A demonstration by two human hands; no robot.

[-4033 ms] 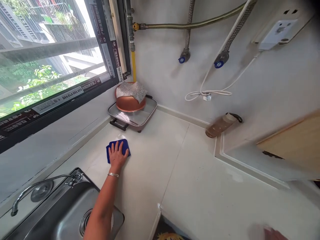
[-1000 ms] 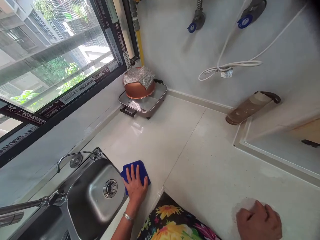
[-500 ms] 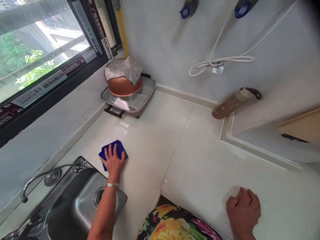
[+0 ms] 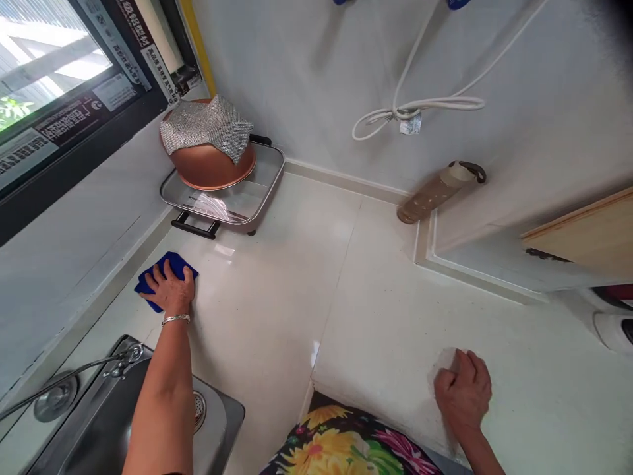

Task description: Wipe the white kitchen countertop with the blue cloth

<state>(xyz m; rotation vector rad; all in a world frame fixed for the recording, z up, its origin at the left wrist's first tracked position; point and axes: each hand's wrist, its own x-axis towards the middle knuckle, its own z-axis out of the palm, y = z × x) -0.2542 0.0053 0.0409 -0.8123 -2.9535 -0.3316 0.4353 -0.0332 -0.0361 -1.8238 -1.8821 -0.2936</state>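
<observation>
A blue cloth lies flat on the white countertop at the left, near the wall under the window. My left hand presses on it from above with the fingers spread, a silver bracelet round the wrist. At the right, my right hand rests on the counter with its fingers curled in; whether anything is inside them is hidden.
A steel sink with a tap is at the lower left. In the back corner, a copper-coloured pot under silvery mesh stands on a glass-topped pan. A brown bottle leans against the wall; a white cable hangs above.
My left hand and the blue cloth have moved along the counter toward the wall and the pan. The camera view has shifted; my right hand stays curled on the counter.
</observation>
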